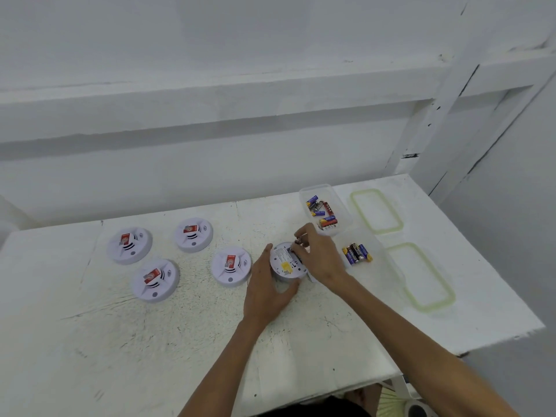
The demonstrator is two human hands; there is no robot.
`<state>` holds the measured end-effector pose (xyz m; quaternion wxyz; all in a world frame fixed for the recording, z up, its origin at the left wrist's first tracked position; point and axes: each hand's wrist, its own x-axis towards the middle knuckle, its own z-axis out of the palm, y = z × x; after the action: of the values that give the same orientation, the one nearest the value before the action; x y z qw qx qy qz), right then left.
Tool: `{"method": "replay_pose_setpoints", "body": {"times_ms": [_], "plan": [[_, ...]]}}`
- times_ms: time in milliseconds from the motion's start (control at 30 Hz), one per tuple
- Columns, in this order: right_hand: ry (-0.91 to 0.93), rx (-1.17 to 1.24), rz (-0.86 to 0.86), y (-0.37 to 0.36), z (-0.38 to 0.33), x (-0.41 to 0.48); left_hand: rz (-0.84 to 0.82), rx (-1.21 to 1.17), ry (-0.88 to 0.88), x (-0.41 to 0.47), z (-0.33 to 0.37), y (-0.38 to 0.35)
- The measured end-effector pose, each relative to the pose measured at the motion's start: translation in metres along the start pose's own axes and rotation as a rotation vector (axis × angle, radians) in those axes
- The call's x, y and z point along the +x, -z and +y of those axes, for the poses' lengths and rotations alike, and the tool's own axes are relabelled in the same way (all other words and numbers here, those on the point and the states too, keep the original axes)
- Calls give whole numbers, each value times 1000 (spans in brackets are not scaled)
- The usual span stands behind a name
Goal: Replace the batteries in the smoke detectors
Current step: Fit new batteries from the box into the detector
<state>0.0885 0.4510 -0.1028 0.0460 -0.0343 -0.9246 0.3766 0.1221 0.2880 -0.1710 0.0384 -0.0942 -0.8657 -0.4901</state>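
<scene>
Steadying the flipped smoke detector [285, 263] with left hand [266, 288] curled round its rim; right hand [319, 254], directly above, pinches something small, maybe a battery, at its back.

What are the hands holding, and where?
The left hand holds the upturned detector by its round rim. The right hand's fingers pinch something small over its back; too blurred to name.

Two bare forearms, no sleeves in view; left hand [264, 291], right hand [319, 255], no rings or watch
</scene>
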Motion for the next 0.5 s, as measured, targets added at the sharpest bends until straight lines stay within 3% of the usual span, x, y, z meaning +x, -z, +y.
{"method": "replay_pose_setpoints", "body": {"times_ms": [267,500], "plan": [[-74,201,212,-22,6,-21,12,84,-94,-4,3,5],[-52,261,213,-27,7,-19,-67,35,-92,-2,-4,3]]}}
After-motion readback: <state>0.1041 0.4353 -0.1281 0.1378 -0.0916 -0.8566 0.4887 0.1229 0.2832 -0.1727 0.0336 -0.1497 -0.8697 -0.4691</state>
